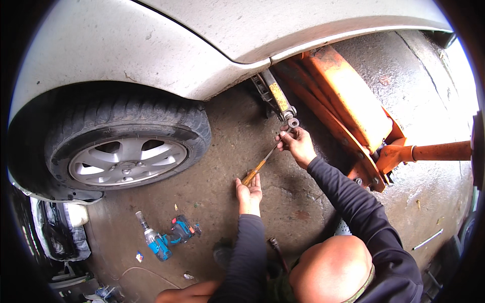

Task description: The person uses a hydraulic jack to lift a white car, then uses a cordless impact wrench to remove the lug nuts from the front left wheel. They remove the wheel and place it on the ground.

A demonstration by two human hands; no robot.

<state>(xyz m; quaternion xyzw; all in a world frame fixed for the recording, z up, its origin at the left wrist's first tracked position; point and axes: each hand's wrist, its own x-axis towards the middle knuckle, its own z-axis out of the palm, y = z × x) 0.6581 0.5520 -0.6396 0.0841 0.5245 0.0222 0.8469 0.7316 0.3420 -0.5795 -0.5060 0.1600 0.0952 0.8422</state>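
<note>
While your left fingers [258, 181] curl partly round the amber-handled screwdriver [254, 173], its slim metal shaft [271, 152] points up-right, pinched near the tip by your right fingers [290, 141].

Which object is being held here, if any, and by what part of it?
A screwdriver: the left hand holds the end of its amber handle. The right hand is at the shaft's far end; whether its fingers grip it is unclear.
</note>
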